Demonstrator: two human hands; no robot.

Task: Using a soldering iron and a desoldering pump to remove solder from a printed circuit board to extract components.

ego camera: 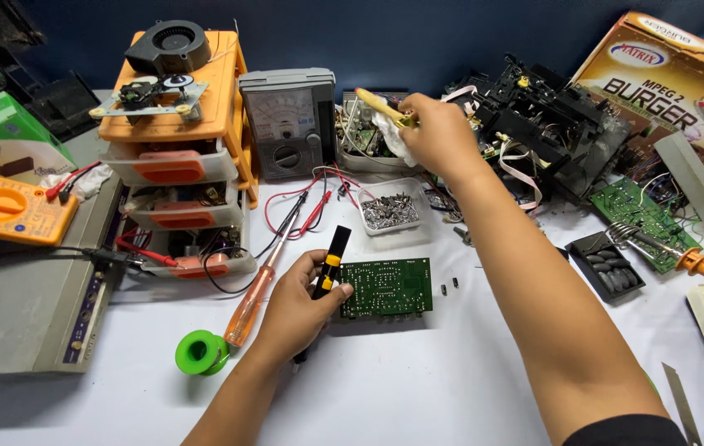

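Observation:
My left hand (298, 310) grips a black and yellow tool (331, 263) and rests against the left edge of a green circuit board (386, 287) lying on the white table. My right hand (434, 132) is stretched to the back of the table, holding a yellow-handled tool (378, 102) and a bit of white cloth (391, 135) above a box of parts. An orange-handled screwdriver (254, 301) lies just left of my left hand.
An orange small-drawer unit (178, 157) and a grey analog meter (287, 124) stand at the back. A tray of metal bits (391, 212), a green solder spool (201, 352), a yellow multimeter (7, 206), a soldering iron (703, 264) and a cardboard box (657, 74) surround the board.

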